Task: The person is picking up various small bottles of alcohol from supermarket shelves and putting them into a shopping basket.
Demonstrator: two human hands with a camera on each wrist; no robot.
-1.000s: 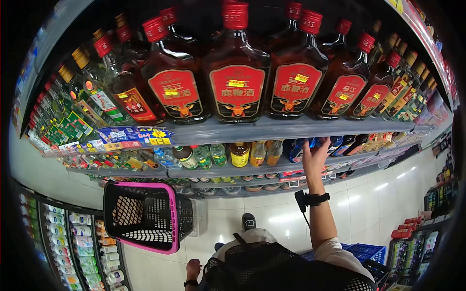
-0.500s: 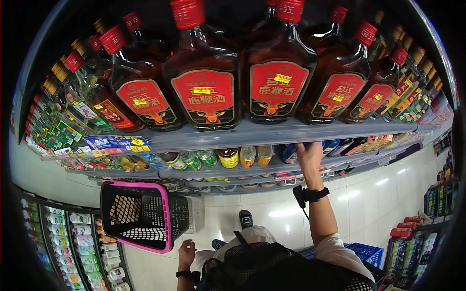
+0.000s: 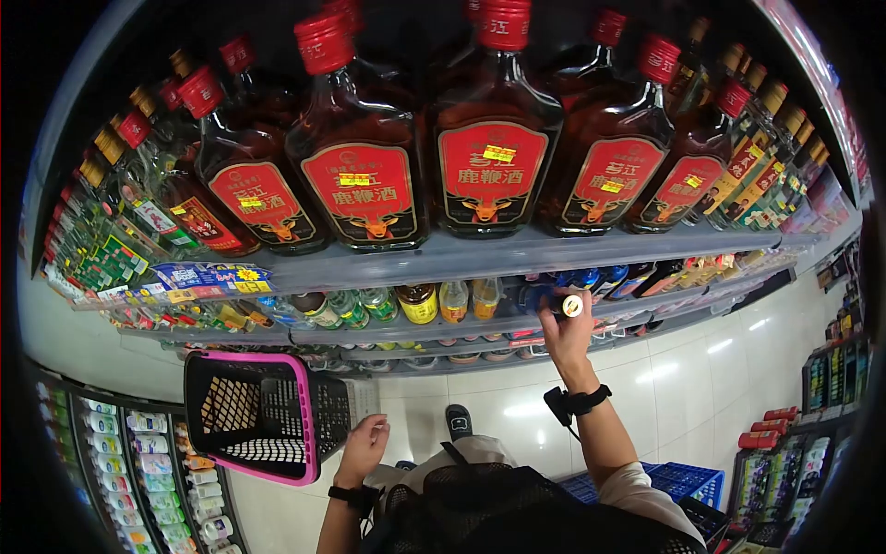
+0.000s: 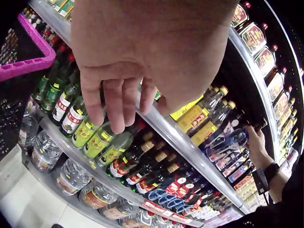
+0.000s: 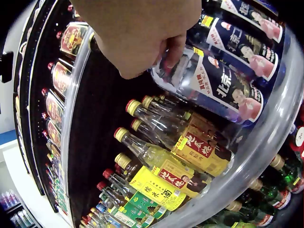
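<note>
My right hand (image 3: 564, 316) reaches up to the second shelf and grips a blue-labelled bottle (image 3: 557, 297) with a round gold cap, its neck pointing out over the shelf edge. In the right wrist view the fingers (image 5: 173, 50) curl over that blue bottle (image 5: 213, 83), which lies among similar blue ones. My left hand (image 3: 367, 441) hangs with relaxed fingers and holds nothing, just right of a black basket with a pink rim (image 3: 300, 420). The left wrist view shows the left hand (image 4: 121, 102) loose in front of green and clear bottles, the pink rim (image 4: 33, 59) at its left.
Large red-labelled liquor bottles (image 3: 489, 171) fill the top shelf (image 3: 517, 247) close overhead. Yellow-labelled clear bottles (image 5: 190, 147) stand beside the blue ones. Lower shelves hold several small bottles. White tiled floor (image 3: 701, 379) lies below, with a blue crate (image 3: 688, 480) at right.
My right hand has closed on the blue bottle and drawn it outward from the shelf. My left hand has risen to beside the basket.
</note>
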